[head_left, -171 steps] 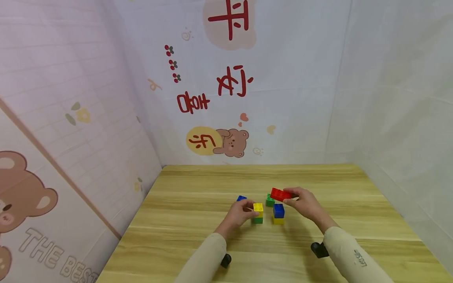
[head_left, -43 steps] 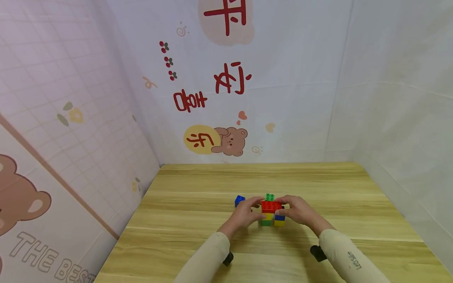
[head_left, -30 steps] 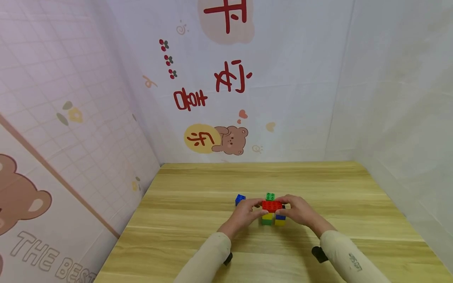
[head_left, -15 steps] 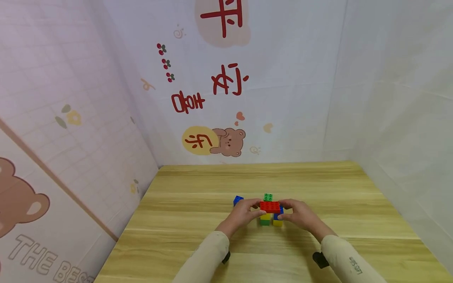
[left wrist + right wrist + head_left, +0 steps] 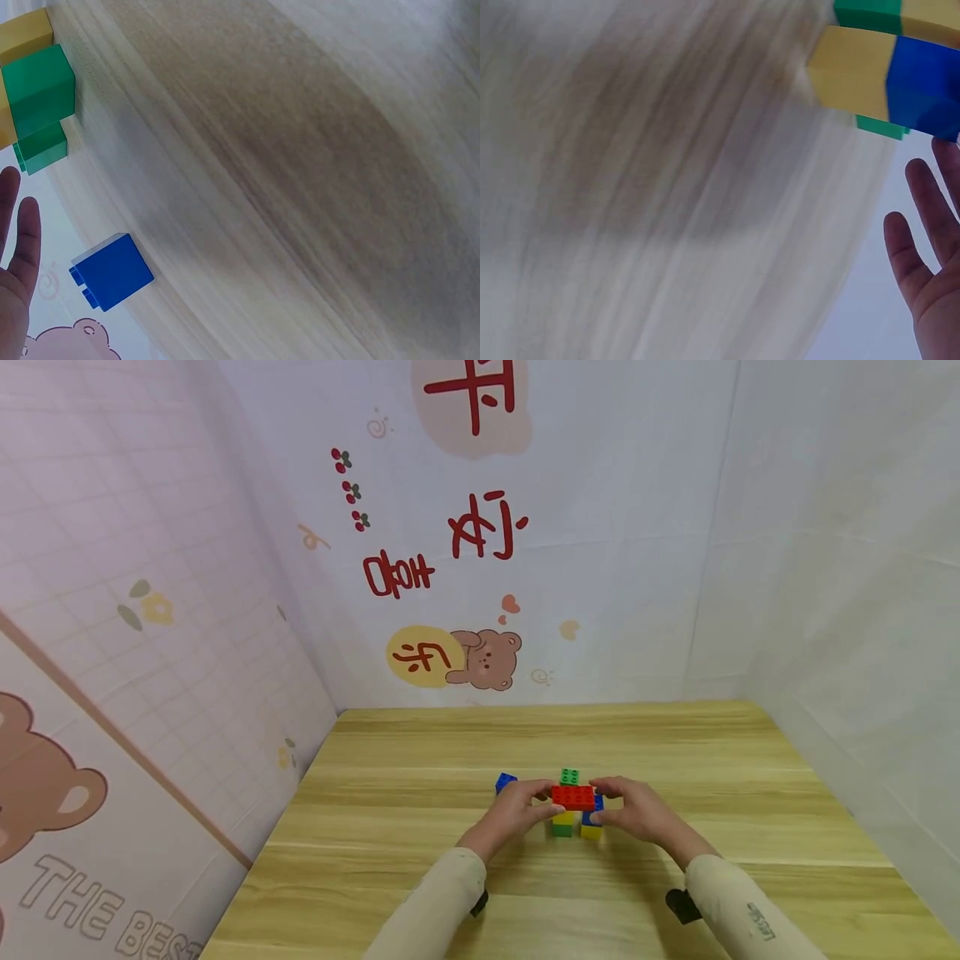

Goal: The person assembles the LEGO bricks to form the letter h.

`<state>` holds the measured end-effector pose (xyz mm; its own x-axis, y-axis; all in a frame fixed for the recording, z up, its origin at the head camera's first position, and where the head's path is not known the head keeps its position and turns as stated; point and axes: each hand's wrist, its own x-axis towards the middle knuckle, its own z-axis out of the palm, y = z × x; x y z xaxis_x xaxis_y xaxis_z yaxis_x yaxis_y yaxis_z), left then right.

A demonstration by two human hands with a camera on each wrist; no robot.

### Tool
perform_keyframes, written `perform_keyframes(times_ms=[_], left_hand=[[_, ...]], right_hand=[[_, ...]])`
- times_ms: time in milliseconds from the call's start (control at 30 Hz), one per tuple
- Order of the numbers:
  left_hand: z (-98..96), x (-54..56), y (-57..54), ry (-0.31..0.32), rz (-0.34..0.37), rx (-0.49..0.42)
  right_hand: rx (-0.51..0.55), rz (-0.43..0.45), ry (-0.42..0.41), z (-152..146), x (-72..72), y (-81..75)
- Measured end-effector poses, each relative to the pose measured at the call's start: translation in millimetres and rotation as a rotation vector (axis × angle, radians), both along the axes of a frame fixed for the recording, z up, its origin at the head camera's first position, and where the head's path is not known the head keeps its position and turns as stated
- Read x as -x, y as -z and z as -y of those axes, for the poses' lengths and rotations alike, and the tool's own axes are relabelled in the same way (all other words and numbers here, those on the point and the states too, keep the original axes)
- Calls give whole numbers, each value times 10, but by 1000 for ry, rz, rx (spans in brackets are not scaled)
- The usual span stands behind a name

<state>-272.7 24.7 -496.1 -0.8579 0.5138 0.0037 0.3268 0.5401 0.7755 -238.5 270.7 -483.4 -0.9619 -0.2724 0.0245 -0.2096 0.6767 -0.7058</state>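
A red brick (image 5: 572,798) lies level over two short stacks in the head view. The left stack has a yellow brick (image 5: 563,818) on a green brick (image 5: 41,90); the right one has a blue brick (image 5: 922,82) on a yellow brick (image 5: 851,71). My left hand (image 5: 517,812) pinches the red brick's left end, thumb in front along its lower edge. With thumb in front and fingers behind, my right hand (image 5: 633,810) holds the blue brick, part of whose studs show beside the red one. Both wrist views leave the red brick out of sight.
Behind the stacks stands a small green brick (image 5: 570,776). A loose blue brick (image 5: 116,274) lies behind my left hand. The wooden table (image 5: 405,752) meets a printed cloth backdrop at its far edge.
The red brick, earlier raised in my right hand, now lies over both stacks. My left hand moved from the yellow brick to the red one; my right hand shifted to the blue brick.
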Motion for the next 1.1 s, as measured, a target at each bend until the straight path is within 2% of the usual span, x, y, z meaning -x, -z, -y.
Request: perform_keyframes(times_ms=[133,367,600,800,1100], left_hand=[[28,10,-10,3,-9,-1],[31,5,-30,27,-15,-1],[63,-15,-41,9,16,0],[84,-28,-3,-15,26,-28],[150,-21,1,6,21,-28]], right_hand=[[10,-59,-2,43,27,-30],[31,-95,15,56,-23,48],[68,-77,40,91,-66,107],[78,-81,40,130,-71,133],[102,-46,68,209,-76,191]])
